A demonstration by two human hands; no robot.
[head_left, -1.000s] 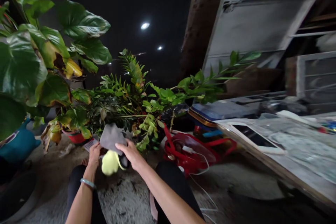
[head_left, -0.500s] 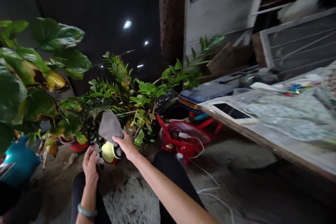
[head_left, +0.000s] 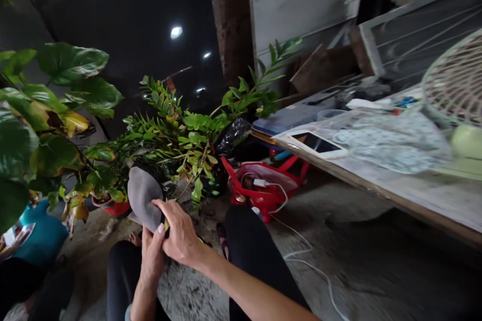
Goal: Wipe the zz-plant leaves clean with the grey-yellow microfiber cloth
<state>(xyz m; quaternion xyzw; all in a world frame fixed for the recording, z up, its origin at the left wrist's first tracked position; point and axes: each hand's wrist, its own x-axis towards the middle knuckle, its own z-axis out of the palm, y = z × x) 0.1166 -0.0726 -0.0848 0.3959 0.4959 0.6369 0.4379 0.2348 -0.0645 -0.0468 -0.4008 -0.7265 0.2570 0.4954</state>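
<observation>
Hands had closed together since the earlier frame; the yellow piece (head_left: 164, 223) that had hung below the grey cloth (head_left: 141, 198) had nearly gone from view, and a fan guard (head_left: 456, 79) had entered at far right.

Cloth sat low and centre, just above the knees (head_left: 256, 251), with its top folded over and standing clear of the hands. Only a sliver of yellow showed at the cloth's near edge, between the hands. Whether the piece lay inside the fold could not be told.

Right hand (head_left: 179, 231): fingers curled over the cloth's near side, partly closed, holding it. Left hand (head_left: 152, 257): fingers upright and together, pressed against the cloth from below; grip or mere support could not be told.

Surroundings: leafy plants (head_left: 176, 130) just beyond the cloth, a red pot (head_left: 116, 208) to the left, and a red stand (head_left: 259, 195) to the right with a white cable (head_left: 301, 246) running near along the floor. A board (head_left: 376, 190) carrying a phone (head_left: 318, 144) lay far right.

Risks, judged: the fold was held by only part of each hand, so a shifted finger could let the yellow piece drop to the rough floor. Cloth was close to the stems, and a far movement could snag it or pull leaves. A knee moved right could catch the cable and drag the stand.
</observation>
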